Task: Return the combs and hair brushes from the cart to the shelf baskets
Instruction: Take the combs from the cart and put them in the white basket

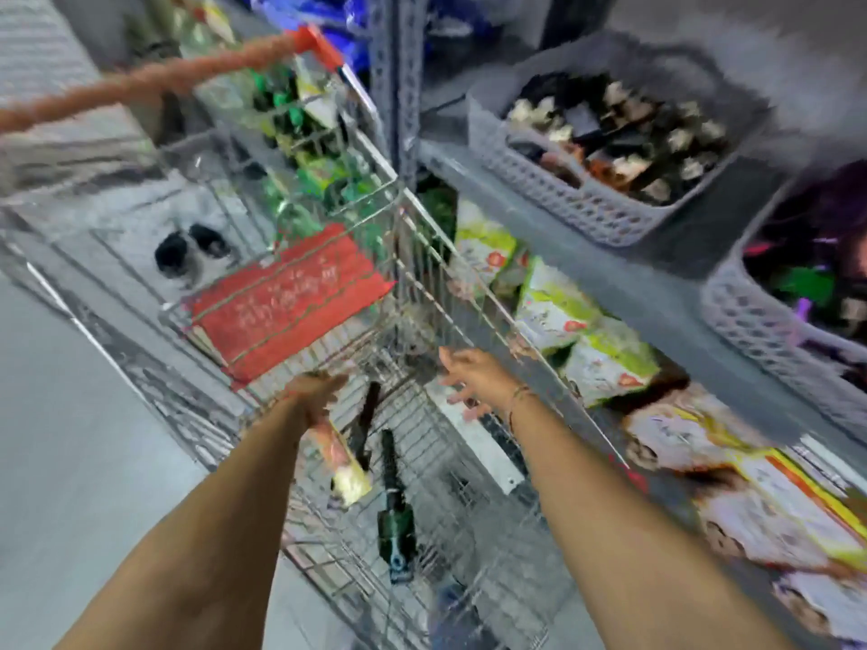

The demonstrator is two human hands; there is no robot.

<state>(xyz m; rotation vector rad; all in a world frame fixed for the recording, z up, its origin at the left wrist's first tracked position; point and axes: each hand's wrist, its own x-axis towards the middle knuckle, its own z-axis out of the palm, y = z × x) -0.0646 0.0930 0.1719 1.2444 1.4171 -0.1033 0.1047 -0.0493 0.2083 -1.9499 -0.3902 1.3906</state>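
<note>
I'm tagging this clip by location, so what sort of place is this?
Most likely a retail shop aisle: a wire shopping cart stands beside metal shelving holding grey baskets of small goods and rows of packaged products.

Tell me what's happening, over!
Both hands empty, left hand and right hand reaching into cart. Round brush and dark comb lie on cart floor. Baskets on shelf, right side. Nothing blocking.

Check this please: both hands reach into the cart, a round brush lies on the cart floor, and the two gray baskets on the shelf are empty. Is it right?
Not quite. The head view shows the two gray baskets are full, not empty. The rest holds: the left hand and right hand reach into the cart, and the round brush lies on its floor.
</note>
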